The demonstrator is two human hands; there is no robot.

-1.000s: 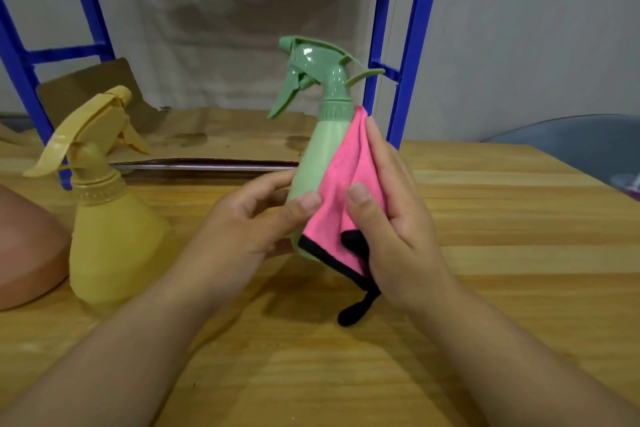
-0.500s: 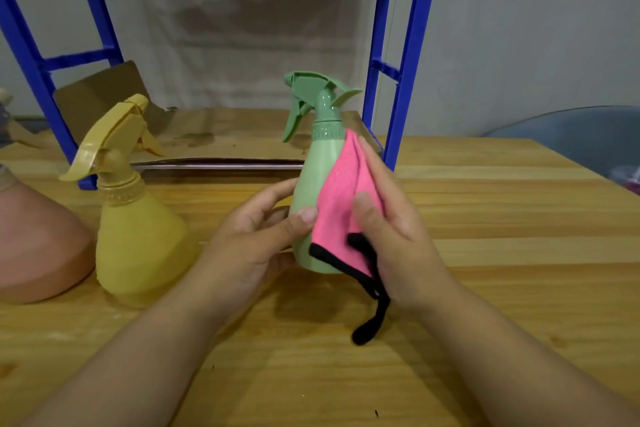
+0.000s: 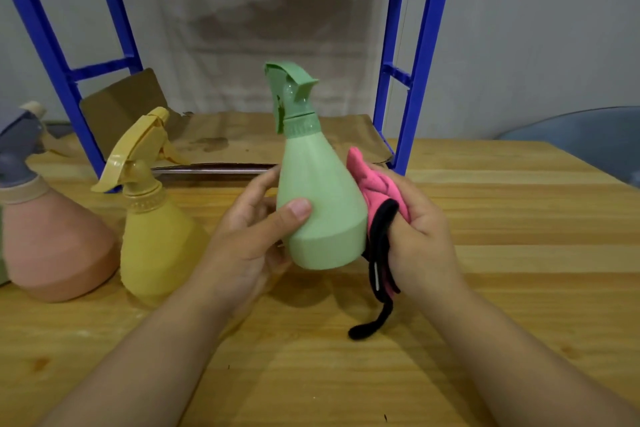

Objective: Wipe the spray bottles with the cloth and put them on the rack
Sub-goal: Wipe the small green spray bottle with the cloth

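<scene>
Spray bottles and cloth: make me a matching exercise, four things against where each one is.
Things:
1. green spray bottle
2. pink cloth
3. yellow spray bottle
4. brown paper

Places:
A. lying on the rack's bottom shelf
B. held in the left hand
C. standing on the table
D. bunched in the right hand

Pairs: 1-B, 2-D, 3-C, 4-A

No legible text, no labels, no brand marks, no numbers, no signs on any surface in the head view
</scene>
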